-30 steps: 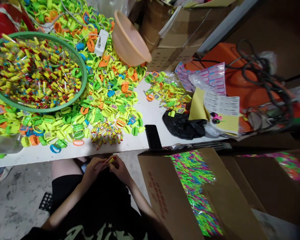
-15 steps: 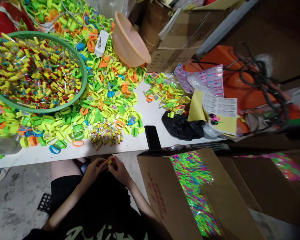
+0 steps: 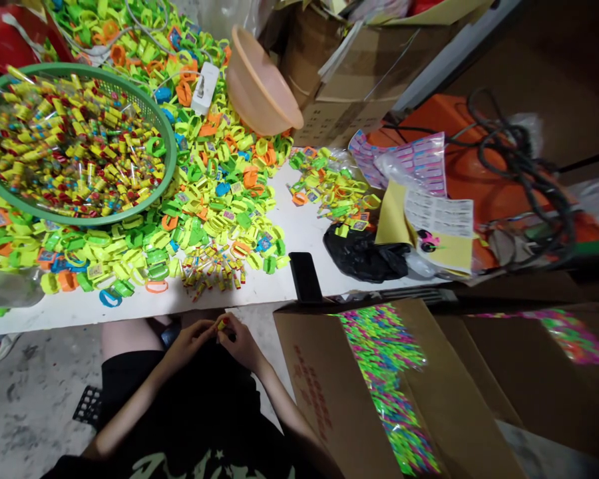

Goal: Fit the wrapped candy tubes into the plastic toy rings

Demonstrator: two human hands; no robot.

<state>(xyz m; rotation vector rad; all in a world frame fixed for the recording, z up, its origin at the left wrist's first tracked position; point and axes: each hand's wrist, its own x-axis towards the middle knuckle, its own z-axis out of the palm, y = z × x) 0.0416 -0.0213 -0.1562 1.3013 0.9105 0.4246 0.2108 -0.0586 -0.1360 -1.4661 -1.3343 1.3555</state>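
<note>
Both of my hands meet above my lap, just below the table's front edge. A small yellow-and-red plastic tube (image 3: 222, 324) is pinched in the fingers of my right hand (image 3: 241, 344). My left hand (image 3: 194, 339) is closed, its fingertips at the other side of the tube; exactly how they grip it is hard to see. Beyond them on the table lies a small heap of similar yellow-and-red tubes (image 3: 212, 269). A green basket (image 3: 167, 163) full of such tubes in clear wrapping stands at the left.
Yellow, green and orange plastic toy watches (image 3: 199, 229) cover much of the white table (image 3: 259, 289). A phone (image 3: 305, 276) and a black plastic bag (image 3: 364, 256) lie to the right. An open carton (image 3: 312, 379) with colourful packed pieces stands on my right. A peach bowl (image 3: 259, 93) leans at the back.
My hands stay together around the tube, with only slight finger movement; the left fingers look a little straighter. Everything on the table lies as before.
</note>
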